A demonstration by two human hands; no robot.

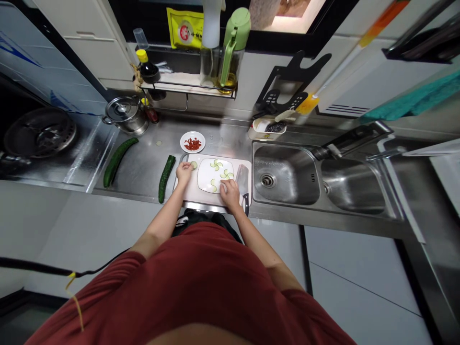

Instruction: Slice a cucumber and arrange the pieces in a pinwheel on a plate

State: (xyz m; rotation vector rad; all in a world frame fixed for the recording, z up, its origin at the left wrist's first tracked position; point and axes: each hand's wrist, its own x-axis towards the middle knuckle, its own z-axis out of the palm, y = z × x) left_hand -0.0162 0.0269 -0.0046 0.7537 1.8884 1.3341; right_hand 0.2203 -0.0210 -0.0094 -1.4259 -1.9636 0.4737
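My left hand (184, 172) is closed in a pinch at the left of the cutting board (190, 191), with a thin round cucumber slice (194, 165) at its fingertips. A white plate (206, 182) lies on the board, bearing thin cucumber slices (216, 165) set in several curved, fan-like groups. Over the plate's lower right edge, my right hand (230, 193) has its thumb and fingers slightly apart, fingertips by the slices. Right of the plate, a kitchen knife (242, 178) lies on the board, its dark handle partly behind my right hand.
A cut cucumber (166, 179) and a longer cucumber (118, 160) lie to the left. Behind the board stands a small dish (184, 143) of chopped red pieces. A lidded pot (127, 115) is at the back left. The double sink (287, 175) adjoins the board's right side.
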